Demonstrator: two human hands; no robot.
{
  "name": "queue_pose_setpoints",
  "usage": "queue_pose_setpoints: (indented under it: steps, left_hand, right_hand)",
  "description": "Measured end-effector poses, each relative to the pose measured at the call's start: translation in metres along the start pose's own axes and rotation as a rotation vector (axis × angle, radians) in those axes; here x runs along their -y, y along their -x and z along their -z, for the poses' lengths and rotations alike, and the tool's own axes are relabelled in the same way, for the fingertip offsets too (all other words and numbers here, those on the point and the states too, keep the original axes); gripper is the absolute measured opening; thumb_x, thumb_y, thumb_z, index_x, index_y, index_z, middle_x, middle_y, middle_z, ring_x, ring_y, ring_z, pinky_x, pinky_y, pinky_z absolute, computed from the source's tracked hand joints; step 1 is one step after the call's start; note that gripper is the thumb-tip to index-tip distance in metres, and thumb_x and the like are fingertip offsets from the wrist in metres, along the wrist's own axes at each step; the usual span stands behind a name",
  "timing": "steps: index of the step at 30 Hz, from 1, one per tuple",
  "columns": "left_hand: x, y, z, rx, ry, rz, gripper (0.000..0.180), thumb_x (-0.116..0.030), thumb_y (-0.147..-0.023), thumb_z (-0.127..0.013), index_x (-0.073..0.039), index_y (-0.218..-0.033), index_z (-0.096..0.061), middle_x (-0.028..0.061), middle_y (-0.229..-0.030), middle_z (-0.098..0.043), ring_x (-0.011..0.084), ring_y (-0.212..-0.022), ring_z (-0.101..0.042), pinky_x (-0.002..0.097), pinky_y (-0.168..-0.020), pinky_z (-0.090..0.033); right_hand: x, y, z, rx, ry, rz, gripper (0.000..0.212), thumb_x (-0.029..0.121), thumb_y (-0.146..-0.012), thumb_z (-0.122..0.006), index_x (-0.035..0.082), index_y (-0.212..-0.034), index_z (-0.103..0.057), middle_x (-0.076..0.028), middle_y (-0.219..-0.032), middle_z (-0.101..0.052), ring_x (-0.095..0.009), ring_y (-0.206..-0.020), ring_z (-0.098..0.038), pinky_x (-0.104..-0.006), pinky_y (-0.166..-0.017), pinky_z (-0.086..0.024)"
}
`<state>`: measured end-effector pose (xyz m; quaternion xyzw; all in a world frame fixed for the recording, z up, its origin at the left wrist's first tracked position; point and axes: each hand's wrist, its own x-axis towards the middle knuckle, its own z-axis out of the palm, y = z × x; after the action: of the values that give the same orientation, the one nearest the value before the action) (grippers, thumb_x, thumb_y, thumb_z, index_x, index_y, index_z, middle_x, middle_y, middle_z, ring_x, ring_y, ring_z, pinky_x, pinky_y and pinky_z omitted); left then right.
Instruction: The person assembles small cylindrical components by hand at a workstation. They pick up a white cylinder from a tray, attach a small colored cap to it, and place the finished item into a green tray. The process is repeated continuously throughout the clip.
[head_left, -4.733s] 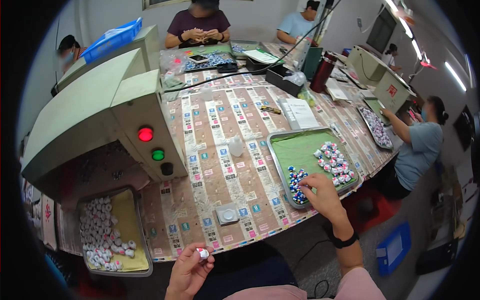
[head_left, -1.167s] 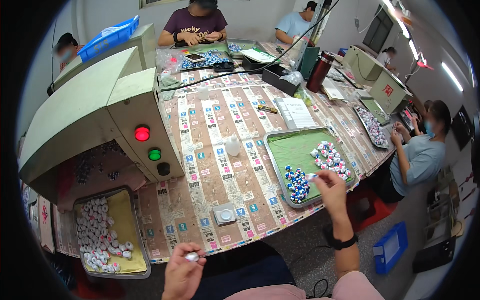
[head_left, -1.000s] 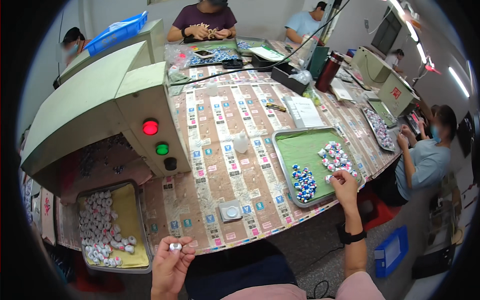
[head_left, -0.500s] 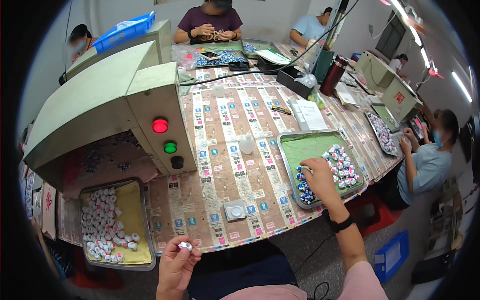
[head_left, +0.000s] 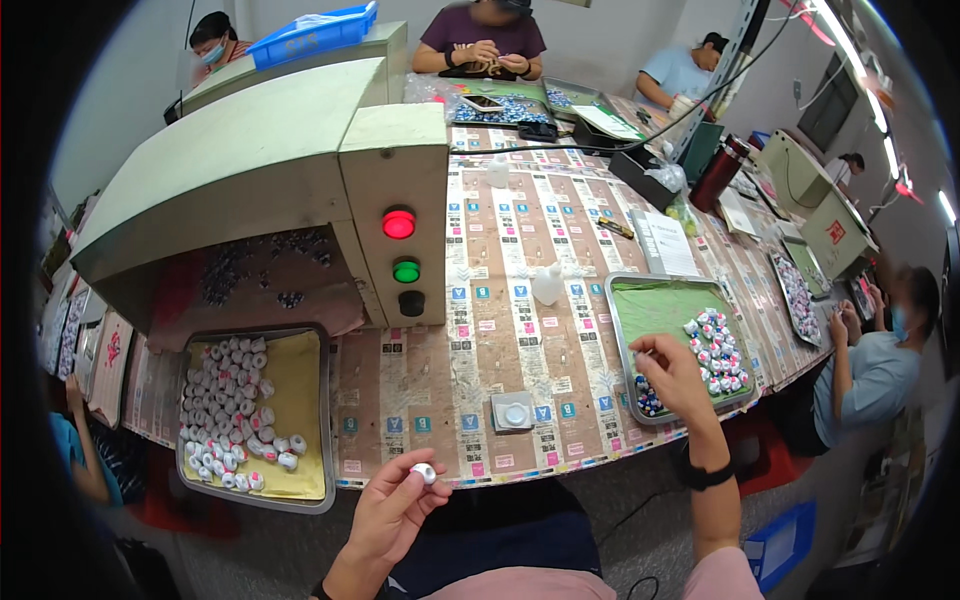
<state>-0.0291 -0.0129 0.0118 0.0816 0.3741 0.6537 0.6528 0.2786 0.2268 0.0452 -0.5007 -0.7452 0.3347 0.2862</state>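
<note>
My left hand [head_left: 395,510] is closed in front of the table's near edge, with a small white rounded piece [head_left: 424,472] between thumb and fingers. Over the left side of the right tray [head_left: 613,320], my right hand [head_left: 675,378] has its fingertips pinched together. A tiny pale speck shows at those fingertips, too small to name. Below that hand, small blue and white pieces [head_left: 648,402] lie partly hidden on the green cloth. White pieces with coloured marks [head_left: 716,350] are heaped at the tray's right side.
At left, a metal tray [head_left: 322,440] of white pieces stands by a cream machine [head_left: 250,190] with red and green lights. A small square holder [head_left: 513,412] and a white squeeze bottle [head_left: 547,286] stand on the table. Co-workers sit around.
The view has swung left, so the table appears further right. My right hand has shifted slightly toward the tray's left edge. The left hand still grips the white piece, now turned a little.
</note>
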Motion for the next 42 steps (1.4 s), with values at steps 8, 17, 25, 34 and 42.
queue_pose_setpoints:
  steps: [8, 17, 25, 34, 42]
  left_hand:
    - [0.011, -0.003, -0.019, 0.100, -0.007, 0.106, 0.030, -0.009, -0.097, -0.049, 0.000, -0.126, -0.049, 0.0188, -0.117, -0.058, 0.0209, -0.093, -0.064, 0.0299, -0.081, -0.055]
    - [0.017, -0.005, -0.020, 0.125, 0.071, 0.125, 0.035, -0.007, -0.097, -0.048, 0.001, -0.131, -0.046, 0.0178, -0.123, -0.056, 0.0199, -0.100, -0.063, 0.0286, -0.087, -0.054]
    - [0.019, -0.007, -0.016, 0.129, 0.061, 0.139, 0.036, -0.008, -0.096, -0.051, 0.001, -0.131, -0.047, 0.0141, -0.119, -0.058, 0.0188, -0.101, -0.062, 0.0279, -0.087, -0.054]
    - [0.021, -0.004, -0.012, 0.125, 0.088, 0.147, 0.037, -0.008, -0.096, -0.052, 0.000, -0.131, -0.047, 0.0149, -0.121, -0.057, 0.0192, -0.101, -0.063, 0.0279, -0.086, -0.054]
    - [0.021, -0.004, -0.011, 0.135, 0.070, 0.150, 0.036, -0.008, -0.096, -0.053, 0.000, -0.130, -0.049, 0.0087, -0.108, -0.060, 0.0153, -0.098, -0.062, 0.0254, -0.087, -0.053]
  right_hand:
    - [0.041, 0.051, -0.049, 0.399, -0.822, -0.209, 0.016, 0.002, -0.088, -0.060, -0.001, -0.104, -0.057, -0.005, -0.096, -0.061, -0.013, -0.088, -0.063, -0.0242, -0.073, -0.051]
    - [0.054, 0.052, -0.073, 0.402, -0.835, -0.308, 0.017, 0.000, -0.085, -0.064, -0.003, -0.101, -0.062, -0.008, -0.101, -0.063, -0.013, -0.089, -0.063, -0.0258, -0.080, -0.052]
    - [0.061, 0.045, -0.085, 0.247, -0.370, 0.022, 0.015, -0.001, -0.081, -0.068, -0.002, -0.096, -0.067, -0.007, -0.091, -0.065, -0.014, -0.084, -0.064, -0.0249, -0.075, -0.051]
    - [0.074, 0.031, -0.112, 0.197, 0.058, 0.290, 0.010, 0.001, -0.077, -0.068, 0.000, -0.088, -0.068, -0.013, -0.085, -0.064, -0.027, -0.077, -0.065, -0.0332, -0.069, -0.051]
    - [0.075, 0.028, -0.113, 0.210, 0.210, 0.396, 0.011, 0.004, -0.077, -0.067, 0.002, -0.088, -0.069, -0.013, -0.083, -0.064, -0.031, -0.079, -0.063, -0.0377, -0.070, -0.051]
